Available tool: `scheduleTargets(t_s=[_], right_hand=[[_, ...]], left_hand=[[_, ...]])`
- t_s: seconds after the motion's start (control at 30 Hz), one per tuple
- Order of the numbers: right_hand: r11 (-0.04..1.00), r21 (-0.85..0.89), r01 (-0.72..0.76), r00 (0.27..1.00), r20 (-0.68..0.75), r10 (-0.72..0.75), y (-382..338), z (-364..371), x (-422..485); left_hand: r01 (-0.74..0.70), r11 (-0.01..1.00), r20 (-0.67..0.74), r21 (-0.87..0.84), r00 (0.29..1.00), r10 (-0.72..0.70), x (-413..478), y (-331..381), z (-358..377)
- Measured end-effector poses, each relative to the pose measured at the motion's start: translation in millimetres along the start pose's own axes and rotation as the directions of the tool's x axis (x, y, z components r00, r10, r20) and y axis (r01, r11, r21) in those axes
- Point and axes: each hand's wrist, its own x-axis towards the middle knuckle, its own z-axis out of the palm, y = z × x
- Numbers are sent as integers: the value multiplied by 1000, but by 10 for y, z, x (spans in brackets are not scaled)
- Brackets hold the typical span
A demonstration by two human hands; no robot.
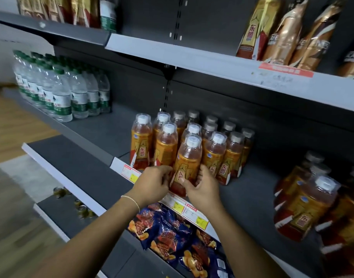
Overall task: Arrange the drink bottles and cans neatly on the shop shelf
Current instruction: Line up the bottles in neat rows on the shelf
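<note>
An orange drink bottle (187, 163) with a white cap and gold label stands at the front edge of the dark middle shelf (98, 131). My left hand (154, 184) pinches its lower left side and my right hand (202, 187) grips its lower right side. Behind it stands a block of several like bottles (216, 145) in rows. More of the same bottles (304, 199) sit at the right of the shelf, apart from the block.
Water bottles (59, 89) with green caps fill the shelf's left end. The upper shelf (192, 57) carries gold drink bottles (282, 31). Blue snack bags (172, 233) lie on the shelf below, and small cans (81, 209) sit lower left. Bare shelf lies between water and orange bottles.
</note>
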Motion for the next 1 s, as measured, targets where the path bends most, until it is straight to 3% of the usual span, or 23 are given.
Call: scheduleTargets(t_s=[0.23, 0.7, 1.0], right_hand=[[999, 27, -44, 999, -9, 44, 288, -423, -235], [994, -82, -75, 989, -131, 64, 727, -1690, -1039], [988, -126, -91, 951, -306, 48, 973, -2016, -1445]], left_hand=[[-50, 962, 307, -268, 942, 134, 81, 207, 272], [-179, 910, 426, -374, 838, 340, 243, 1214, 1178], [-232, 881, 378, -413, 836, 398, 97, 1642, 1616]])
